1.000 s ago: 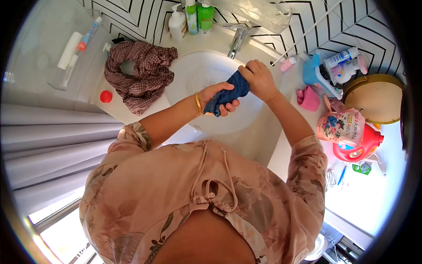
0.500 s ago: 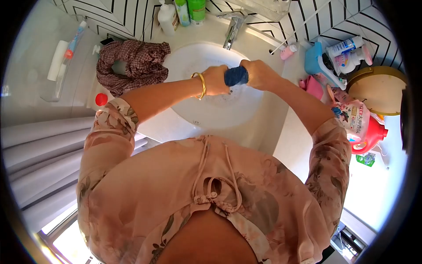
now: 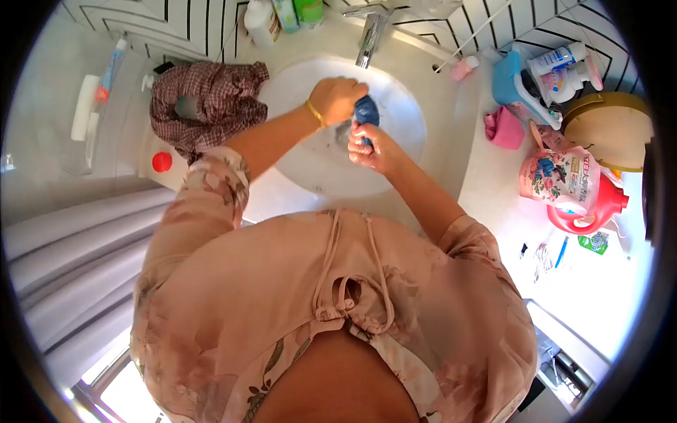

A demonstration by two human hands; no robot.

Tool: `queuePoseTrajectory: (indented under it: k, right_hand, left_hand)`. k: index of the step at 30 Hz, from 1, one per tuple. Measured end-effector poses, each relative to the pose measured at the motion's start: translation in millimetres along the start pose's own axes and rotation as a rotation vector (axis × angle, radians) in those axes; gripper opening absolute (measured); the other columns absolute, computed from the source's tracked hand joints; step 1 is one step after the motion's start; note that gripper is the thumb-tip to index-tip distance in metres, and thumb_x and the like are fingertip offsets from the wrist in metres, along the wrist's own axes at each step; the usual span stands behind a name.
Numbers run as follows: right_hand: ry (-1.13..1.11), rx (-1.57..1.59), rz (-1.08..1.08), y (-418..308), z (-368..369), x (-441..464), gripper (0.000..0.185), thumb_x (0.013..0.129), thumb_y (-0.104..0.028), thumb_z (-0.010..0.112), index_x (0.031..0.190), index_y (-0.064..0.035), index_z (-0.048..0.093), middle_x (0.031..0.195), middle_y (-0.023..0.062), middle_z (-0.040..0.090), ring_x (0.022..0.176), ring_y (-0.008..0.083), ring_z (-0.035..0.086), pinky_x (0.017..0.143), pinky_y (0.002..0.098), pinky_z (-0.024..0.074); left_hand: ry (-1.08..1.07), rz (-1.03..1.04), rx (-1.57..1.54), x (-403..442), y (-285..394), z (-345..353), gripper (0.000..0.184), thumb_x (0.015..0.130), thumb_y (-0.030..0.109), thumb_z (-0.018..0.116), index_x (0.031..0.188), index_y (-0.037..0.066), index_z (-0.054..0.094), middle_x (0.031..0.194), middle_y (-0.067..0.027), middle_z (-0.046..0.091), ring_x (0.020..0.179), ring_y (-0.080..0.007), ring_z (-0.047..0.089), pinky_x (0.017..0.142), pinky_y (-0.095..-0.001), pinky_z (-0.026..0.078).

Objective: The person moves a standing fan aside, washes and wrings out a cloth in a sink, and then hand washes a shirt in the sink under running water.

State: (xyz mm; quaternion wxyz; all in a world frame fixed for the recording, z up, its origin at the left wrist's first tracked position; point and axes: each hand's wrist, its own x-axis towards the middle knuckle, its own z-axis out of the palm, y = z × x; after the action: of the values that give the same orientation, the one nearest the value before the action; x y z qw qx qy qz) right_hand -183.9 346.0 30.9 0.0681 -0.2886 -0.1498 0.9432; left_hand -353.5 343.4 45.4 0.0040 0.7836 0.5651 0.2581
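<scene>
A twisted blue cloth (image 3: 367, 111) is stretched between my two hands above the white sink basin (image 3: 412, 141). My left hand (image 3: 337, 99), with a gold bangle at the wrist, is closed on its upper end. Below and slightly to the right, my right hand (image 3: 374, 148) grips the lower end. Most of the cloth is hidden inside my fingers. The chrome faucet (image 3: 369, 41) stands just behind my hands. On the counter left of the basin lies a bunched dark red checked garment (image 3: 211, 99).
A red cap (image 3: 162, 161) sits below the garment. Several bottles (image 3: 262, 22) stand at the back. Along the right are a blue basket (image 3: 511, 81), a pink cloth (image 3: 504, 127), a detergent pouch (image 3: 557, 180), a red jug (image 3: 608, 204) and a round gold-rimmed object (image 3: 606, 130).
My right hand has moved down and left, and my left hand slightly up. The blue cloth has turned from roughly level to nearly upright between them. The camera view has shifted a little.
</scene>
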Motion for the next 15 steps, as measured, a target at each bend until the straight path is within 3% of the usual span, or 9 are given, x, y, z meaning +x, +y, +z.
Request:
queuePoseTrajectory:
  k: [1,2,5,6,9,10,13,14,15]
  right_hand:
    - [0.012,-0.037,0.007,-2,-6,4,0.01,0.074,-0.007,0.053,0.077,-0.0138,0.046,0.059,-0.0041,0.04,0.044,0.0061,0.034,0.044,0.0224,0.0268]
    - [0.046,-0.127,0.036,-4,-9,2,0.013,0.074,-0.009,0.057,0.081,-0.0126,0.047,0.062,-0.0026,0.043,0.046,0.0061,0.036,0.044,0.0221,0.0289]
    - [0.262,-0.42,0.143,-10,-19,-4,0.021,0.073,-0.011,0.062,0.087,-0.0105,0.047,0.065,-0.0012,0.044,0.048,0.007,0.039,0.045,0.0232,0.0319]
    - [0.24,-0.471,0.078,-19,-11,-15,0.038,0.073,-0.012,0.066,0.106,-0.0077,0.047,0.072,0.0015,0.051,0.053,0.0093,0.045,0.048,0.0239,0.0373]
    - [0.355,-0.636,-0.143,-45,16,-46,0.056,0.074,-0.015,0.066,0.123,-0.0065,0.04,0.085,0.0058,0.058,0.061,0.0116,0.052,0.056,0.0231,0.0415]
    - [0.306,-0.732,-0.169,-54,22,-55,0.06,0.075,-0.016,0.066,0.127,-0.0068,0.037,0.09,0.0067,0.058,0.064,0.0119,0.053,0.059,0.0234,0.0422]
    - [0.183,-0.924,-0.231,-78,22,-75,0.072,0.075,-0.021,0.067,0.134,-0.0072,0.029,0.099,0.0078,0.059,0.072,0.0117,0.056,0.065,0.0238,0.0424]
    - [0.153,-0.927,-0.236,-87,14,-77,0.075,0.074,-0.024,0.068,0.135,-0.0069,0.027,0.098,0.0071,0.059,0.074,0.0109,0.055,0.065,0.0235,0.0414]
    - [0.121,-0.931,-0.244,-96,8,-78,0.079,0.073,-0.028,0.069,0.135,-0.0067,0.026,0.097,0.0064,0.06,0.076,0.0101,0.055,0.066,0.0232,0.0403]
  left_hand:
    - [0.029,-0.01,-0.021,-5,-2,6,0.021,0.062,0.011,0.06,0.08,0.01,0.051,0.071,-0.0071,0.055,0.068,-0.029,0.057,0.057,-0.0399,0.045]
    - [-0.032,-0.077,-0.018,-11,3,6,0.033,0.06,0.007,0.062,0.092,0.01,0.054,0.073,-0.0078,0.054,0.07,-0.0293,0.055,0.06,-0.0392,0.046]
    - [-0.082,-0.013,-0.161,-30,9,1,0.05,0.059,0.006,0.065,0.107,0.012,0.053,0.072,-0.0099,0.052,0.07,-0.0299,0.055,0.063,-0.0391,0.046]
    - [-0.082,0.029,-0.14,-35,6,1,0.059,0.061,0.003,0.065,0.117,0.013,0.048,0.068,-0.009,0.051,0.061,-0.0254,0.055,0.056,-0.0352,0.047]
    - [-0.388,-0.794,-0.756,-35,13,-2,0.054,0.065,0.002,0.063,0.116,0.009,0.048,0.062,-0.0067,0.049,0.048,-0.0188,0.05,0.043,-0.0304,0.042]
    - [-0.426,-0.988,-1.122,-32,14,-10,0.035,0.07,0.004,0.061,0.104,0.001,0.051,0.058,-0.0049,0.047,0.041,-0.0128,0.043,0.035,-0.0256,0.035]
    - [-0.664,-1.181,-1.632,-33,17,-19,0.021,0.075,0.012,0.06,0.088,-0.002,0.052,0.057,-0.0067,0.047,0.041,-0.0114,0.041,0.033,-0.0237,0.032]
    - [-0.762,-1.178,-1.863,-31,25,-29,0.024,0.081,0.022,0.054,0.077,-0.001,0.05,0.056,-0.0065,0.044,0.041,-0.0109,0.038,0.032,-0.0212,0.03]
    - [-0.831,-1.193,-2.09,-32,33,-31,0.026,0.083,0.025,0.051,0.081,-0.001,0.05,0.058,-0.0066,0.044,0.041,-0.011,0.037,0.031,-0.0208,0.03]
